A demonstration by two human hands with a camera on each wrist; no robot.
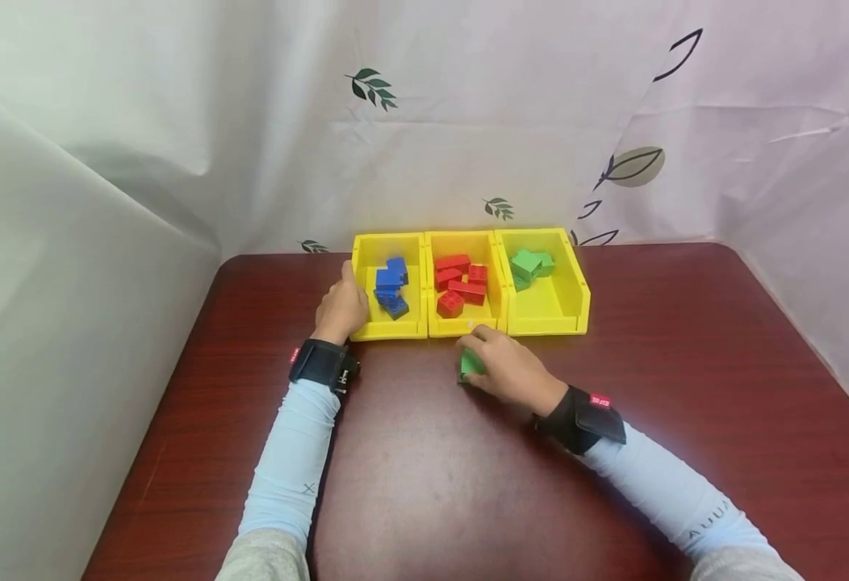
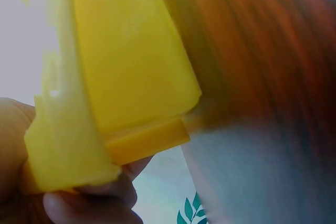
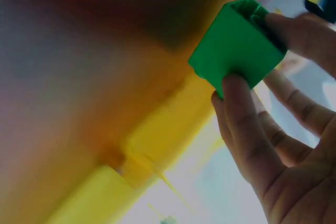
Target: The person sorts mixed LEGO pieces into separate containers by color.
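In the head view my left hand (image 1: 340, 309) grips the side of the left yellow bin (image 1: 390, 330), which contains several blue bricks (image 1: 389, 280). The left wrist view shows fingers and thumb curled round the yellow bin wall (image 2: 126, 51). My right hand (image 1: 513, 371) pinches a green brick (image 1: 471, 363) just in front of the middle yellow bin (image 1: 468, 327). Seen from the right wrist, thumb and fingertips hold this green brick (image 3: 233, 48) on opposite sides, its hollow end partly showing.
Several red bricks (image 1: 466, 289) lie in the middle bin. The right yellow bin (image 1: 551, 303) holds a few green bricks (image 1: 529, 265). All the bins stand side by side near the back of the dark red table (image 1: 686, 363), before a white curtain (image 1: 453, 153).
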